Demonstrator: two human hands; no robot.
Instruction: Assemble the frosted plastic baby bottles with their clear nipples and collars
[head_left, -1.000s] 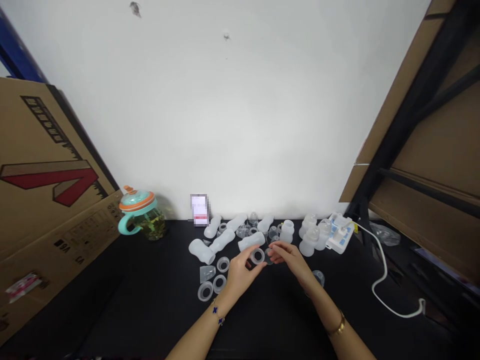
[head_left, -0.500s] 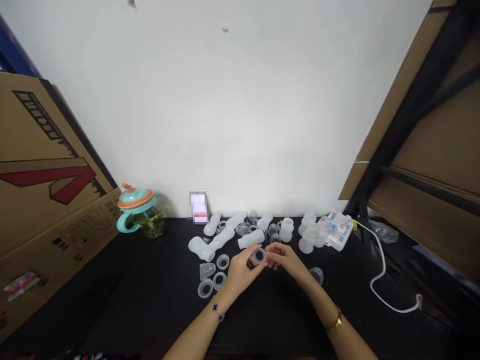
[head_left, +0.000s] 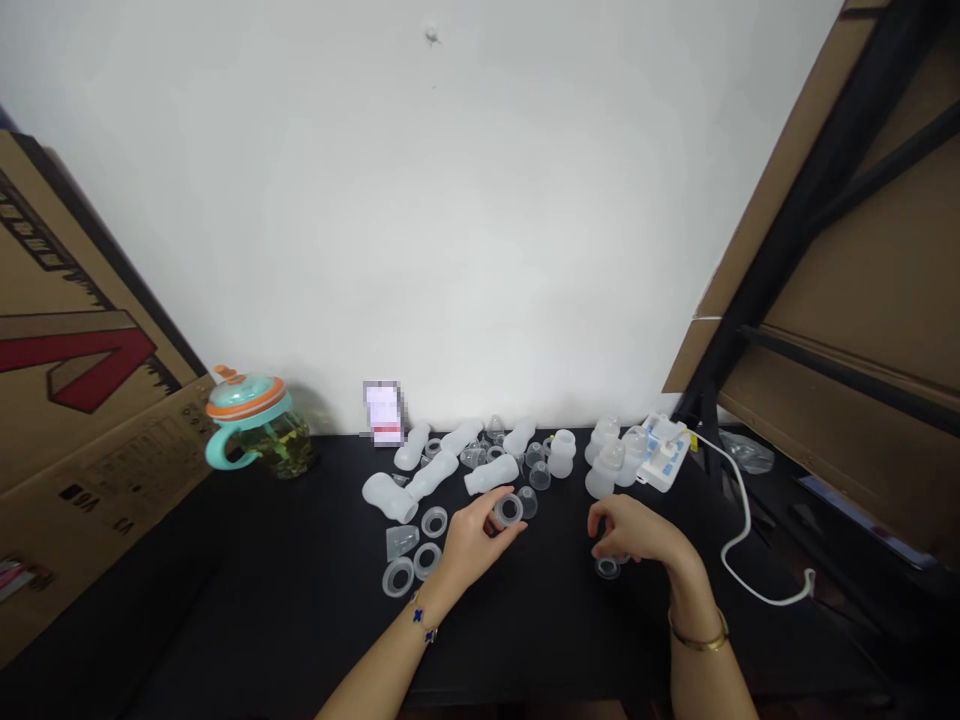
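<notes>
The left hand (head_left: 474, 537) is over the middle of the black bench (head_left: 255, 600), thumb and fingertips closed on a translucent ring (head_left: 508, 510) that it holds just above the surface, with its open centre towards the camera. The right hand (head_left: 636, 533) is well apart from it, further right, with fingers curled down over a small clear piece (head_left: 607, 568) that lies on the bench. The fingertips seem to touch it, but I cannot tell whether they grip it. A thin bracelet (head_left: 420, 618) with a blue charm sits on the left wrist, a gold bangle (head_left: 697, 638) on the right. Just left of the left hand lie three loose rings (head_left: 427, 560) and a clear cap (head_left: 400, 541). Behind both hands, along the white wall (head_left: 465, 220), is a huddle of frosted plastic bottles (head_left: 491, 473), some lying on their sides, some upright, with small clear domes among them. At the right end of that row lies a white power strip (head_left: 664, 452), its white cable (head_left: 739, 545) trailing along the bench. A teal cup with an orange lid (head_left: 251, 430) stands far left, beside a cardboard box (head_left: 67, 400)
</notes>
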